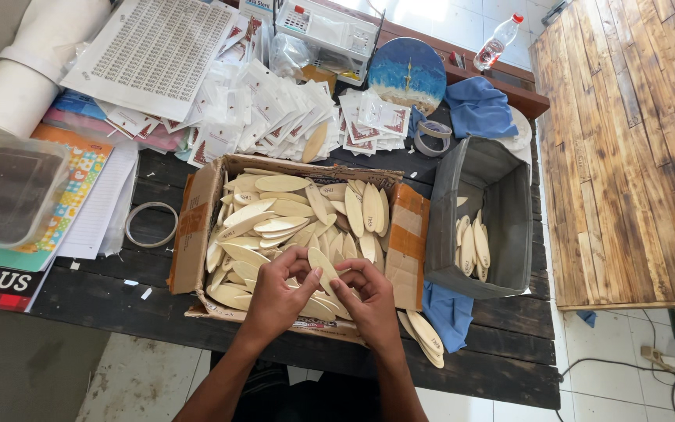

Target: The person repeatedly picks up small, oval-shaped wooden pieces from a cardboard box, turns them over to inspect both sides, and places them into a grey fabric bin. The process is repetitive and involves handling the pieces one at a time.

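Bright, even daylight from above, soft shadows, sharp focus, wide-angle edge bending.

We see a dark plank table (103,297). Near its centre sits an open cardboard box (197,234); at three o'clock from it, touching, a grey bin (501,227). A blue cloth (448,312) lies at five o'clock, with wooden ovals (423,336) beside it. At nine o'clock lies a tape ring (151,224), then a paper stack (103,203). At twelve o'clock, white packets (275,109), a tape roll (432,137) and another blue cloth (478,108).
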